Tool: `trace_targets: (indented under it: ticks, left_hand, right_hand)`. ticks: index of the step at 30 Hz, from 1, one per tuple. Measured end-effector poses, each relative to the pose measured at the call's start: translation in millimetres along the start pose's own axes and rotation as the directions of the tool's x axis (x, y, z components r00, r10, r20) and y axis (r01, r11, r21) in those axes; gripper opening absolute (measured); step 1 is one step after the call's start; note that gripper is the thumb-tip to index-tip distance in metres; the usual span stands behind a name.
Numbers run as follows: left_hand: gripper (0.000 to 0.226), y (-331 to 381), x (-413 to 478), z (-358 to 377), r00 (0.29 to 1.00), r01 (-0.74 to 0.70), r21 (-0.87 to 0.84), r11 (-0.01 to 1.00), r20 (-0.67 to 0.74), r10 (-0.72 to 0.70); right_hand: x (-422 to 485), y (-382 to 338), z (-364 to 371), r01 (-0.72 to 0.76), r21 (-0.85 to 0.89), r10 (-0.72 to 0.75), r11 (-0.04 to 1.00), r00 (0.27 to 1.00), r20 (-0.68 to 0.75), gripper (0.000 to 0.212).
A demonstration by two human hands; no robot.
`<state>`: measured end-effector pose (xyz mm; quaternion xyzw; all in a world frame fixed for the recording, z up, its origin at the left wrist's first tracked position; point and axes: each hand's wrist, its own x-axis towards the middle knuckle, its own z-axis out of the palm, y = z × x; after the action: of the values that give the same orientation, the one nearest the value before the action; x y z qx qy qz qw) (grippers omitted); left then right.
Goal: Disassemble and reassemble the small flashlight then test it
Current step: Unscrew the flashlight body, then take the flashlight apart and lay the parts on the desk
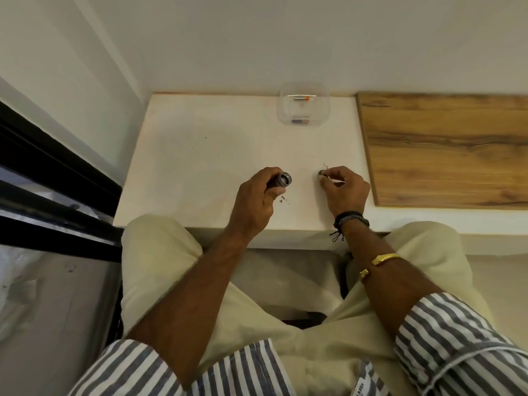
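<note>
Grips flashlight body in left hand, fingers curled round the dark barrel, thumb along its near side, open ringed end pointing toward the right hand. Holds it low over the white tabletop, near the front edge. Pinches small round part between thumb and fingertips of right hand, well apart from the barrel's open end; cannot tell which part, nor whether touching the surface. Shows dark specks on the tabletop just below the left thumb, a few more beside the pinched part. Keeps clear plastic container at the far edge against the wall, orange-tipped cylinder inside, another small item at its near wall. Has wooden board lying just right of the white top. Wears black wristband and gold bangle on right arm, striped sleeves pushed up.
</note>
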<state>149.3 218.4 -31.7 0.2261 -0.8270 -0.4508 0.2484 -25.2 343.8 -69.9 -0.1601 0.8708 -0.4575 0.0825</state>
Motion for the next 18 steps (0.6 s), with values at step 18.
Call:
trace_targets:
  ticks: [18]
  left_hand:
    - [0.036,26,18,-5,0.908,-0.413,0.655,0.633,0.351,0.23]
  right_hand:
    - [-36,-51,-5,-0.714,0.438,0.218,0.546,0.626,0.749,0.029]
